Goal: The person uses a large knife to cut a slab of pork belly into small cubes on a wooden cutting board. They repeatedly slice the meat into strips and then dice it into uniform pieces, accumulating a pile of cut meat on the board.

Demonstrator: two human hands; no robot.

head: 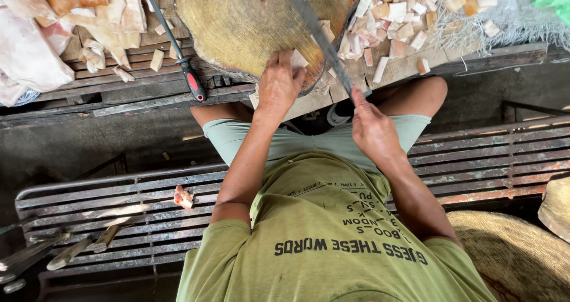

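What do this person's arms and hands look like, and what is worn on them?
Both arms are bare from the short sleeves of an olive-green T-shirt down. The left hand and right hand wear no gloves; no watch, ring or bracelet shows.

left hand (279, 85) pressing flat, right hand (372, 130) fisted, grip closed

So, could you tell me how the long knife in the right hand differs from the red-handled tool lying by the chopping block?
The long knife is gripped by the right hand, its broad blade across the round block; the red-handled tool lies unheld on the wooden slats. The knife is flat and wide, the tool a thin rod. Both are long, dark metal, pointing away.
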